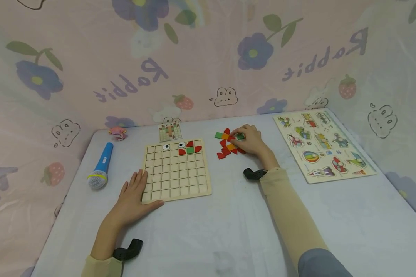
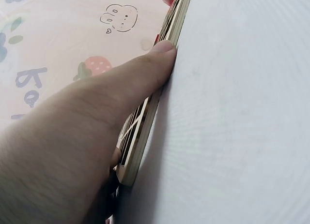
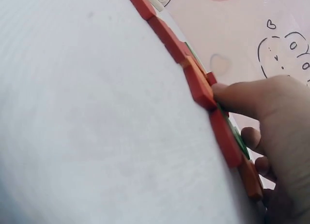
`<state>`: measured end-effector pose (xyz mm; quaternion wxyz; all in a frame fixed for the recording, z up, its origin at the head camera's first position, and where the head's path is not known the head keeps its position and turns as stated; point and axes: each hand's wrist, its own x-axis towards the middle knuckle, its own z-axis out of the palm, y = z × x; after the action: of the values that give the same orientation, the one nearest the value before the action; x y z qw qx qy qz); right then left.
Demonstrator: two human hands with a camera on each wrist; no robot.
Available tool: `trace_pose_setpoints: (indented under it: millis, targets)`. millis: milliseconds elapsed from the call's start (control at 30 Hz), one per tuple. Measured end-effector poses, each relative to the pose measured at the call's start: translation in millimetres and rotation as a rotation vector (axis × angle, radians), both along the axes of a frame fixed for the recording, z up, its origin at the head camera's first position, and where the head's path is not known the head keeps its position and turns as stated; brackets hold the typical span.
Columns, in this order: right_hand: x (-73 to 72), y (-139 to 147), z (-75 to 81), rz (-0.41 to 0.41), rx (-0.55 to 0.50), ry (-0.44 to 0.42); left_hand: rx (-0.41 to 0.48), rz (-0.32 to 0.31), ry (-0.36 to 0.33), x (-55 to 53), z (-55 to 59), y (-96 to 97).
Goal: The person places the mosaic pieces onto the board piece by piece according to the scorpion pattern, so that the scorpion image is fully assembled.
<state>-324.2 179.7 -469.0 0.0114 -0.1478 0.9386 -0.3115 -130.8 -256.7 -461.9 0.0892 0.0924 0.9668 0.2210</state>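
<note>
My left hand (image 1: 131,202) lies at the lower left corner of a wooden grid board (image 1: 175,181), fingers along its left side. The thumb (image 2: 140,69) rests on its near edge. On the board's top rows sit two eye pieces (image 1: 166,147), several red quarter-round pieces (image 1: 198,149) and a green square (image 1: 190,150). My right hand (image 1: 251,140) is over a loose pile of red, orange and green pieces, right of the board. Its thumb and index finger pinch a small red piece (image 1: 231,137). Other red pieces (image 3: 225,139) lie beneath and beside those fingers.
A pattern card (image 1: 170,131) lies behind the grid board. To the left are a blue toy microphone (image 1: 102,165) and a small pink toy (image 1: 118,133). A picture puzzle board (image 1: 322,144) lies at the right. A printed curtain (image 1: 208,77) hangs behind the white table.
</note>
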Motion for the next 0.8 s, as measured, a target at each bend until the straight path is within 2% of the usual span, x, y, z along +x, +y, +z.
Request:
trace_pose_setpoints:
  millis: [333, 633, 800]
  targets:
    - [-2.5, 1.2, -2.8, -0.008, -0.01, 0.021, -0.002, 0.0, 0.009, 0.6, -1.6, -0.4]
    - [1.9, -3.3, -3.2, -0.058, -0.034, 0.035, 0.006, -0.006, 0.009, 1.8, -1.7, -0.6]
    - [1.2, -3.5, -2.4, -0.048, -0.027, 0.028, 0.0, -0.006, 0.014, 1.4, -1.8, -1.3]
